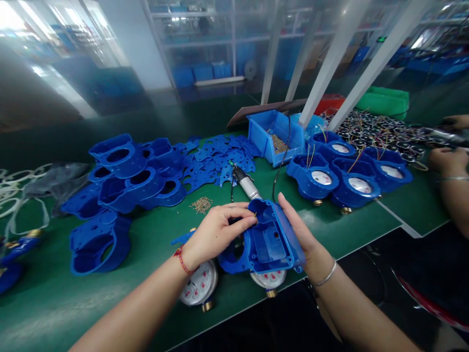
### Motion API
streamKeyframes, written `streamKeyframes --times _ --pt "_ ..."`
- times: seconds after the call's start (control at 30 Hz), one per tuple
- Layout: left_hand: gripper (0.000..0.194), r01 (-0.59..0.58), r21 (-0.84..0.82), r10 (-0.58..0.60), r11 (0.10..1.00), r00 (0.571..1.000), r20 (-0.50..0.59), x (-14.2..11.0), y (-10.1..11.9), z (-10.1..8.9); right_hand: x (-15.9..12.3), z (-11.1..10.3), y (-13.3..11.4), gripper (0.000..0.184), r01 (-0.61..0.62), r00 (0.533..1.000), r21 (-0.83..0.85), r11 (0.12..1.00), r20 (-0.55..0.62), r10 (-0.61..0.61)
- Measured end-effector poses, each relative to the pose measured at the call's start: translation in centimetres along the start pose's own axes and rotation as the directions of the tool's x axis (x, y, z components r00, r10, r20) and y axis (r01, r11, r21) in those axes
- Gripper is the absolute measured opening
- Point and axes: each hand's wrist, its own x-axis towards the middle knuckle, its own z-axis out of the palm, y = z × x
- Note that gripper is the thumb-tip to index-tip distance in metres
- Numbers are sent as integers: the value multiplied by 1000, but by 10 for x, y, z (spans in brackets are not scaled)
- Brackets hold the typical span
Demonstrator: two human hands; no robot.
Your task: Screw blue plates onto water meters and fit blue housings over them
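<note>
My right hand point(301, 229) grips the side of a blue plastic meter housing point(271, 244), which is tilted with its open compartment facing me. My left hand point(223, 227) is closed in a pinch at the housing's upper left corner, with a small brass-coloured screw point(255, 214) between thumb and forefinger. Beneath the housing and my left wrist lie round meters with white dials, one meter point(200, 286) at left and another meter point(269, 278) partly covered. A silver electric screwdriver point(248, 185) rests just behind the housing. Left of it is a small pile of screws point(201, 205).
Blue housings point(120, 176) are stacked at left, beside flat blue plates point(216, 156). A blue bin point(276, 139) holds screws. At right stand several wired meters point(353, 186) in housings, near a heap of wires point(370, 132). Another person's hands point(449, 161) work at the far right.
</note>
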Motion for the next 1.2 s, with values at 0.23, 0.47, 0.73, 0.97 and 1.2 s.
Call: streamKeyframes --times 0.23,0.47,0.73,0.97,1.2 --pt "30 194 121 -171 974 969 -178 -10 -8 0 -4 -24 26 72 173 898 -125 977 -387 -209" --pt "27 242 161 -188 957 937 -294 -23 4 10 -39 -11 55 61 367 868 -23 930 -352 -351" --pt "18 114 117 -8 987 748 -663 -47 -8 66 -30 -7 57 59 279 906 -114 953 -297 -301" --pt "20 -20 52 53 998 620 -782 -56 -24 96 -25 -7 61 51 239 892 -180 954 -347 -289" --pt "15 -88 -139 -54 986 625 -779 -49 -29 105 -32 14 57 48 207 855 -27 978 -481 -195"
